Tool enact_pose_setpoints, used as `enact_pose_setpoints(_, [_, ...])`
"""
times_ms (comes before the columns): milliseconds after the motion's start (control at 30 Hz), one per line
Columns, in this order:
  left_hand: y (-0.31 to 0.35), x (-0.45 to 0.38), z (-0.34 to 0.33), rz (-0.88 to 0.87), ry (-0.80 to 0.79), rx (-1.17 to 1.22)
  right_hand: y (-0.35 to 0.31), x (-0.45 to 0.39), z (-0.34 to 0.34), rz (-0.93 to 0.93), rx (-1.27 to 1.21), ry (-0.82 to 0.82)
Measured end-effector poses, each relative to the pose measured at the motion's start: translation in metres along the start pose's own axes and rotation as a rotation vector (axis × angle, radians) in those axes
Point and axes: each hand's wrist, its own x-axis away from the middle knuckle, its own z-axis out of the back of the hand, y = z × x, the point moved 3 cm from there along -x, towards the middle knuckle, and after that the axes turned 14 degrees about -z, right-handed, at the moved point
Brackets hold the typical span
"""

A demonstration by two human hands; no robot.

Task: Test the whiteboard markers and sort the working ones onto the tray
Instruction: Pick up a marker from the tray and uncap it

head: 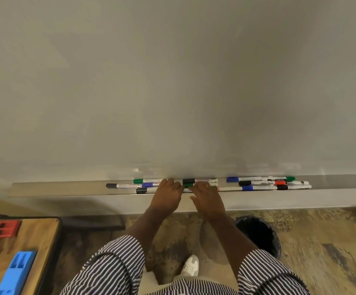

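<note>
Several whiteboard markers with green, blue, black and red caps lie along the metal tray ledge [66,188] under the whiteboard [172,81]. Both my hands are at the middle of the ledge. My left hand [168,193] curls its fingers down over the markers, its thumb against the cap of a green marker [188,185]. My right hand [208,198] lies over the same marker's barrel with fingers bent round it. A black-capped marker [188,180] lies just behind it. The fingertips of both hands are hidden.
A group of markers [268,184] sits on the right of the ledge and another group [126,185] on the left. A black waste bin [260,235] stands on the floor to the right. At lower left a wooden table [45,235] holds a red block [0,228] and a blue block [16,273].
</note>
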Motion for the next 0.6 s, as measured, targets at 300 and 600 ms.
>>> enact_pose_setpoints(300, [0.002, -0.017, 0.01, 0.049, -0.118, -0.002, -0.005, -0.018, 0.005, 0.032, -0.121, 0.1])
enact_pose_setpoints(600, [-0.009, -0.011, 0.012, -0.048, 0.004, 0.1, 0.002, -0.018, 0.006, 0.162, -0.2, 0.132])
